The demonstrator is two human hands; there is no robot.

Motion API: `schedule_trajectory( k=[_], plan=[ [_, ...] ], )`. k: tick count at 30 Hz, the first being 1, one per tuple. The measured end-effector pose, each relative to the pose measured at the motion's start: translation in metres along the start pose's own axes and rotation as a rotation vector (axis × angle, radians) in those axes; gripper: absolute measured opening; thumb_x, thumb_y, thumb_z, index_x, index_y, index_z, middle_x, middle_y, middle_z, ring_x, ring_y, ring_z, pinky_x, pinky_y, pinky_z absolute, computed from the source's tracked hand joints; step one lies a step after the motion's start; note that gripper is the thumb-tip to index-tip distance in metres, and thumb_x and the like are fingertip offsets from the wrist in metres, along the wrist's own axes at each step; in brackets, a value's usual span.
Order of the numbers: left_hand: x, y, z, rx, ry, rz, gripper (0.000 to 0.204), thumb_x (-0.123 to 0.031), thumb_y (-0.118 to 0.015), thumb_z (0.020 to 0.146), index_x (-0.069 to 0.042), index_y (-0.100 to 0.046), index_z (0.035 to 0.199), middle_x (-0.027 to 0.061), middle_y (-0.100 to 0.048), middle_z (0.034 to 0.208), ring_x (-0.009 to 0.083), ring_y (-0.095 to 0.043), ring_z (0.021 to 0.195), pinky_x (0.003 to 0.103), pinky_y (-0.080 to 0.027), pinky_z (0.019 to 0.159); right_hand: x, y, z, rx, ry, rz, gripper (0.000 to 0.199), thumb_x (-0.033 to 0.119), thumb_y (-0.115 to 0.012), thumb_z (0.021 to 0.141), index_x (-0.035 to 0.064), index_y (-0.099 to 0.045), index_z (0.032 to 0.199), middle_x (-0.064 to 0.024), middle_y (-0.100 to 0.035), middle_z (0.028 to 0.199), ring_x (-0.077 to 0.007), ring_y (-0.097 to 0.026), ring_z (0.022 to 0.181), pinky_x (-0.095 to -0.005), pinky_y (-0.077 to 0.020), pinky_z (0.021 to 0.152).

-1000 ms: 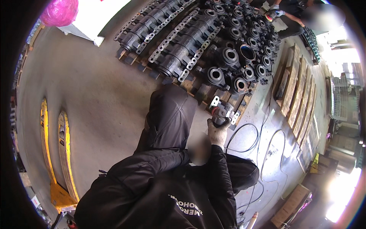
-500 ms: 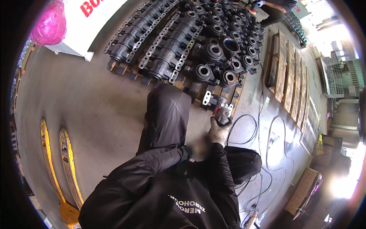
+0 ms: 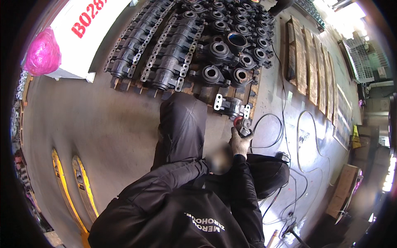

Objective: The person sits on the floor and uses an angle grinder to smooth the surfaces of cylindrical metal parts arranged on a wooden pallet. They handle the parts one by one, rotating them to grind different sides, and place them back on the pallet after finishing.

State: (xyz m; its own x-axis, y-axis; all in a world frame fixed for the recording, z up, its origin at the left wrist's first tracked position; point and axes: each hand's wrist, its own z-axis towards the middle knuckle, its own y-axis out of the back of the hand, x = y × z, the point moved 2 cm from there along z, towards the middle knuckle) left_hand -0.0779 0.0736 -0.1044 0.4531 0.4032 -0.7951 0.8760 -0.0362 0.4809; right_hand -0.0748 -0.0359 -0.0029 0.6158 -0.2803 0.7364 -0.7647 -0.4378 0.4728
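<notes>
The right hand (image 3: pixel 240 144) is in a pale knitted glove and is reaching forward; its arm goes almost straight up from the lower edge, between the two bent legs. Its fingers are closed around the grey body of a tool (image 3: pixel 245 127), which has one red disc (image 3: pixel 237 121) at its front. The left arm is bent across the body, and the left hand (image 3: pixel 218 160) at the end of the sleeve is blurred, so I cannot tell if it is open or closed.

The tool is just beside one part (image 3: pixel 234 106); whether the disc touches it, I cannot tell. This part has a dark rounded body with two pale flat plates, pierced by round holes, and it lies on the near edge of a wooden pallet (image 3: pixel 254 94).

Behind it stand two long black rows (image 3: pixel 174 47) of ribbed cylinders, with pale plates along both sides. To their right are crowded black castings (image 3: pixel 219 48) with round openings, more than twenty, too dense for an exact count. One second pallet (image 3: pixel 308 62), of rough boards, lies farther right.

On the left are two yellow forks (image 3: pixel 84 186) of worn paint, one glossy pink bundle (image 3: pixel 42 53) and one white box (image 3: pixel 89 41). Thin cables (image 3: pixel 283 108) curl on the smooth floor (image 3: pixel 120 111).
</notes>
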Motion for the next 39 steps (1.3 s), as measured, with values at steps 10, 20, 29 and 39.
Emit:
schedule_trajectory(
  k=[10, 20, 29, 39],
  plan=[
    [-0.060, 0.068, -0.034, -0.051, 0.454, -0.361, 0.070, -0.049, -0.073, 0.089, 0.006, -0.049, 0.126, 0.0220, -0.068, 0.120, 0.0366, -0.063, 0.120, 0.041, -0.048, 0.102, 0.006, 0.006, 0.004, -0.046, 0.015, 0.039, 0.092, 0.035, -0.086, 0.083, 0.0049, -0.032, 0.151, -0.0218, -0.064, 0.128, -0.0299, -0.066, 0.114, -0.0401, -0.0503, 0.101],
    [-0.090, 0.099, -0.025, 0.088, 0.321, -0.214, 0.080, -0.048, -0.076, 0.086, 0.011, -0.044, 0.130, 0.0246, -0.067, 0.121, 0.0374, -0.063, 0.121, 0.039, -0.049, 0.101, 0.003, 0.014, 0.014, -0.068, 0.023, 0.142, 0.093, 0.034, -0.086, 0.083, 0.0025, -0.033, 0.151, -0.0225, -0.064, 0.129, -0.0304, -0.065, 0.115, -0.0399, -0.0501, 0.101],
    [-0.048, 0.057, -0.001, 0.042, 0.248, -0.116, 0.076, -0.043, -0.077, 0.086, 0.011, -0.043, 0.128, 0.0225, -0.068, 0.122, 0.0337, -0.065, 0.120, 0.037, -0.050, 0.099, 0.005, 0.010, 0.022, -0.037, -0.015, 0.129, 0.092, 0.037, -0.086, 0.082, 0.0026, -0.034, 0.151, -0.0258, -0.064, 0.130, -0.0338, -0.065, 0.120, -0.0412, -0.0496, 0.104],
    [-0.037, 0.054, 0.019, 0.218, 0.073, 0.346, 0.056, -0.047, -0.062, 0.095, -0.005, -0.054, 0.130, 0.0124, -0.068, 0.129, 0.0307, -0.058, 0.123, 0.034, -0.039, 0.106, 0.012, 0.012, 0.025, -0.090, 0.005, 0.162, 0.093, 0.036, -0.087, 0.083, 0.0013, -0.034, 0.150, -0.0249, -0.062, 0.133, -0.0322, -0.064, 0.121, -0.0404, -0.0493, 0.104]
  ],
)
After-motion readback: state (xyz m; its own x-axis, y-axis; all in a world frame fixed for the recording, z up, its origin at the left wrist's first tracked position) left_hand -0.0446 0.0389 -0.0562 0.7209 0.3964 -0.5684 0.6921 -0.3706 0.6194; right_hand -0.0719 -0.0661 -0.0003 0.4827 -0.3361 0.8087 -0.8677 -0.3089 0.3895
